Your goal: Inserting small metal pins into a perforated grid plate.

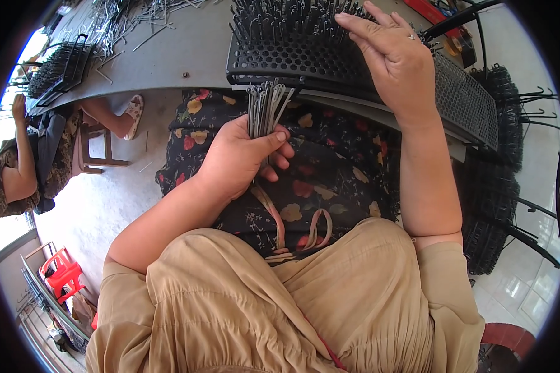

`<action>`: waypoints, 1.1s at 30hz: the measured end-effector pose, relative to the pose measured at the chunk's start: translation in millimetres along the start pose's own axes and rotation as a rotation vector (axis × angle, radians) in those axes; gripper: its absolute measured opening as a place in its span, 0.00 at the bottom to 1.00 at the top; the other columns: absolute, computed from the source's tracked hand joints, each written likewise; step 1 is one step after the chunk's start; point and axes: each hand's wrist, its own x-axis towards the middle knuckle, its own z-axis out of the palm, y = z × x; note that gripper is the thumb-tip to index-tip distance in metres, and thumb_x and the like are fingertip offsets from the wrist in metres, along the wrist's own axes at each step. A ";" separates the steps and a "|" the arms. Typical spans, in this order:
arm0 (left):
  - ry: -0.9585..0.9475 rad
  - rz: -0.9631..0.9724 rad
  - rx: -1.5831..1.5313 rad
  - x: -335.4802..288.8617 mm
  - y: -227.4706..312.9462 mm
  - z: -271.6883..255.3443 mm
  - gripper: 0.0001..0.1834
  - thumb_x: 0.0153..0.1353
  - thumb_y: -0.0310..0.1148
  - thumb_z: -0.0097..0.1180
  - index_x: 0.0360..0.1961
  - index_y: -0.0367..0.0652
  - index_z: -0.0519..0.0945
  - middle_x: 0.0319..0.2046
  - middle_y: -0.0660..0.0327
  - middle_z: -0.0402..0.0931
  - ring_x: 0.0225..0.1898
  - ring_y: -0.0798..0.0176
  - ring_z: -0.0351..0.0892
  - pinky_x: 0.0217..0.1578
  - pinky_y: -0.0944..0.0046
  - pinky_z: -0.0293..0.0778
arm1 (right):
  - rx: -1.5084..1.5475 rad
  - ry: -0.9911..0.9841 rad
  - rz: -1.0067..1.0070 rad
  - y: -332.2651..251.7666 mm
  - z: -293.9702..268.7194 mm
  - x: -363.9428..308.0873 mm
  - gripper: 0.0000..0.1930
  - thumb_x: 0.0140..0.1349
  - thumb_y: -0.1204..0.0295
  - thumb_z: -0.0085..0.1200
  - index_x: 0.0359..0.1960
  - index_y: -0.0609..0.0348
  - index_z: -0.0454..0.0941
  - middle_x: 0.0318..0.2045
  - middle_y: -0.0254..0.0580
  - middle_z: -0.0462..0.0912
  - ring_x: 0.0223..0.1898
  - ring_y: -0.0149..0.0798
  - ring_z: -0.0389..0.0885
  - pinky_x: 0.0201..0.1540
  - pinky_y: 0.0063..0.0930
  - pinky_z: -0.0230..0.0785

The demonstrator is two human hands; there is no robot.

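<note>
My left hand (246, 152) is closed around a bundle of thin grey metal rods (266, 109), held upright above my lap with the tips fanning out at the top. Ahead of it, at the table edge, stands a black perforated metal basket (292, 59). Dark rods with looped tops (292, 22) stand crowded in it. My right hand (392, 59) is raised over the basket's right end. Its fingers are stretched out to the left and apart, and I see nothing held in them. Some fingertips reach the picture's top edge.
Loose rods (115, 25) lie scattered on the grey table (168, 62). At the left a person (22, 155) sits by another black basket (59, 71). Racks of black hooked pieces (494, 211) hang at the right. A red plastic stool (62, 273) stands at the lower left.
</note>
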 end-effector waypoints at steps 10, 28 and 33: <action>0.001 0.000 -0.011 0.2 -0.8 -1.6 0.06 0.66 0.28 0.55 0.41 0.38 0.75 0.29 0.59 0.80 0.26 0.68 0.79 0.21 0.70 0.75 | -0.069 -0.003 0.002 2.6 -0.1 -2.3 0.09 0.58 0.75 0.60 0.40 0.56 0.85 0.39 0.43 0.86 0.51 0.49 0.81 0.59 0.49 0.67; -0.073 0.161 -0.021 8.5 23.8 26.5 0.07 0.70 0.31 0.48 0.42 0.39 0.71 0.30 0.59 0.79 0.25 0.71 0.73 0.21 0.71 0.69 | 0.208 0.171 0.100 5.6 1.4 -31.2 0.09 0.64 0.78 0.56 0.45 0.64 0.80 0.38 0.41 0.86 0.37 0.28 0.83 0.36 0.17 0.73; -0.069 0.162 -0.089 14.2 30.8 47.8 0.06 0.68 0.32 0.51 0.41 0.40 0.73 0.30 0.60 0.80 0.24 0.73 0.72 0.20 0.72 0.68 | 1.095 -0.151 0.752 -21.9 2.7 -60.9 0.09 0.61 0.75 0.60 0.42 0.61 0.80 0.34 0.39 0.86 0.32 0.26 0.82 0.32 0.15 0.70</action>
